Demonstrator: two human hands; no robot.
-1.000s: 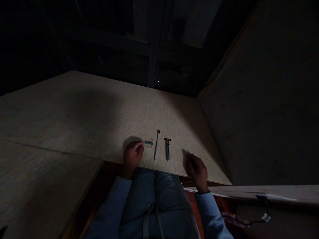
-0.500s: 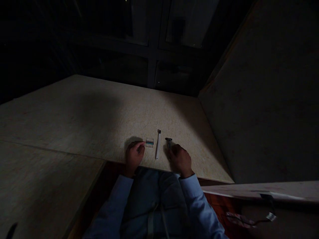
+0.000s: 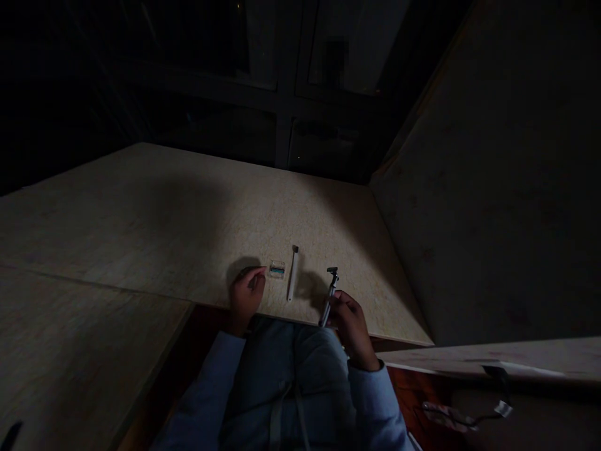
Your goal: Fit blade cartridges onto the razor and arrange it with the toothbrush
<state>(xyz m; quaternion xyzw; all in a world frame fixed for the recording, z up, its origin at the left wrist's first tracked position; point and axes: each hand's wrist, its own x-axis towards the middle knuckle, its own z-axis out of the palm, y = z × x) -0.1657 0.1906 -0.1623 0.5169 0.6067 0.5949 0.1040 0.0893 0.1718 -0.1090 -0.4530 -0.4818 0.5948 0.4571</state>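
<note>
A razor [image 3: 330,299] with a dark head and a silvery handle is pinched in my right hand [image 3: 350,316], tilted with its head up, near the table's front edge. My left hand [image 3: 247,292] rests on the table with fingers curled together, its fingertips at the left side of a small clear case [image 3: 277,270]. Whether they touch the case I cannot tell. Inside the case shows a blue-green strip, like a blade cartridge. Between the case and the razor lies a white toothbrush [image 3: 293,274], its dark bristle end pointing away from me.
The pale, marbled tabletop [image 3: 197,219] reaches back to a dark window [image 3: 282,94]. A wall panel [image 3: 493,188] stands along the right side. Below on the right, a black cable [image 3: 488,416] with a white tag hangs down. The room is dim.
My right hand has lifted the razor off the table and drawn it right and towards me. The left hand stays beside the case; the toothbrush has not moved on the table.
</note>
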